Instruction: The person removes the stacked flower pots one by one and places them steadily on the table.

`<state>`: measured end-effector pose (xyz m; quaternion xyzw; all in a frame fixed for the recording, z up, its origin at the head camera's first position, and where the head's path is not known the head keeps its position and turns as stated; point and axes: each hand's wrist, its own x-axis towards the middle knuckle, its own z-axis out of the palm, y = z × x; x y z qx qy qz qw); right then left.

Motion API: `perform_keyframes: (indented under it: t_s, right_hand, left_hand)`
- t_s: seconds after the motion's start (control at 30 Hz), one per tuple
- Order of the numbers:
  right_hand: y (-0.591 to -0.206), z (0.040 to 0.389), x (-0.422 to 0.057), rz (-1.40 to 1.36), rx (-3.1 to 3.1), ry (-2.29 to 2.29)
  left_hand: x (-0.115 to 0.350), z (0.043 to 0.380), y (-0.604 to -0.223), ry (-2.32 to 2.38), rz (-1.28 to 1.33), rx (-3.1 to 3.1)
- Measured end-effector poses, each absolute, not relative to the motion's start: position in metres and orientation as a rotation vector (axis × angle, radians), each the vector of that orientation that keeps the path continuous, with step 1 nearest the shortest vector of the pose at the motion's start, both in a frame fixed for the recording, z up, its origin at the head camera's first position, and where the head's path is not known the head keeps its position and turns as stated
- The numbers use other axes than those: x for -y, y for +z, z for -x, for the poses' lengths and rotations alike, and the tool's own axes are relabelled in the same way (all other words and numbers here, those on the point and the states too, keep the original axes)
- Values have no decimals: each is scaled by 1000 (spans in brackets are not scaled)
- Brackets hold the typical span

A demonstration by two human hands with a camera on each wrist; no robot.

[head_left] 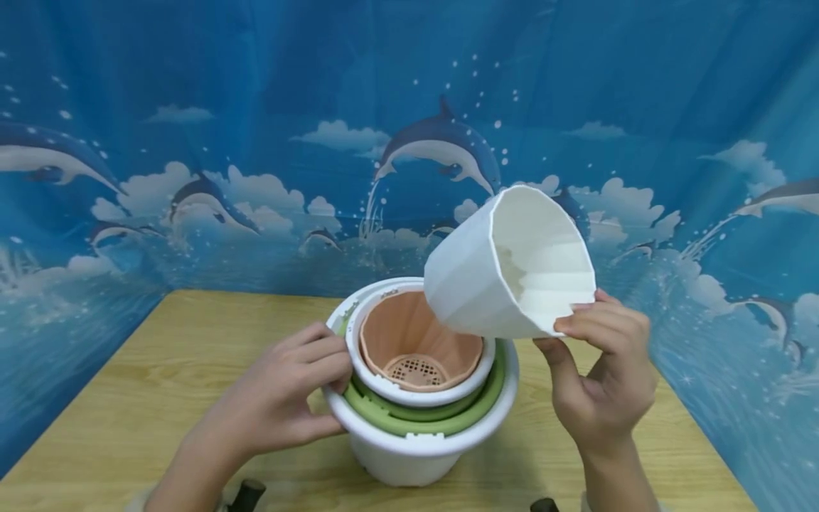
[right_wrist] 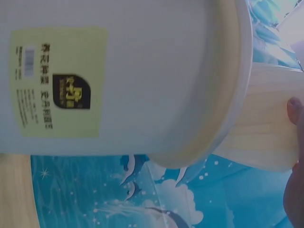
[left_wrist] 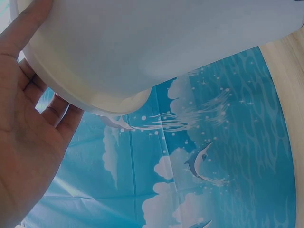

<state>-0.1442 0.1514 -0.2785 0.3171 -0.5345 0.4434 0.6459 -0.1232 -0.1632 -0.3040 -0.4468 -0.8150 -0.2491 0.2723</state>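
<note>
The right hand (head_left: pixel 604 377) is holding a loose white pot (head_left: pixel 461 284) just right of centre in the head view. The pot is tilting on its side, its mouth facing right and its closed end hanging over the right part of the stack, probably so that it is staying clear of the rims while its edge is serving as a handle (whether it is touching anything below, I cannot tell).

The stack is standing upright at the lower centre of the frame. A big white pot (head_left: pixel 409 466) is surrounding a green pot (head_left: pixel 409 425), which is surrounding a small white pot (head_left: pixel 416 397), and an orange pot (head_left: pixel 390 334) is sitting innermost, showing its pierced floor. They are nesting, it seems, because each is narrower than the one around it.

As for the grips, the right hand is pinching narrowly, thumb outside the loose pot's wall and fingertips over its rim. The left hand (head_left: pixel 291 395), left of the stack, is gripping the big pot's rim between thumb and fingers, likely for steadying it; its fingertips are partly hiding behind that rim in the left wrist view. In the right wrist view, a pale label (right_wrist: pixel 57 80) is showing at the left on the big pot's wall.
</note>
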Motion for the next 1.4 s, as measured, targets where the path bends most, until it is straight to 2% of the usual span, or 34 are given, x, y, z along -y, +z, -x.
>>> perform_keyframes:
  t_s: [0.63,1.4]
  right_hand:
    - [-292,177,-180,-555,1325,921]
    - [-337,207,-225,-431,1818,633]
  left_hand:
    - [162,123,-305,-702,1205,2172]
    - [163,122,-305,-712,1197,2251]
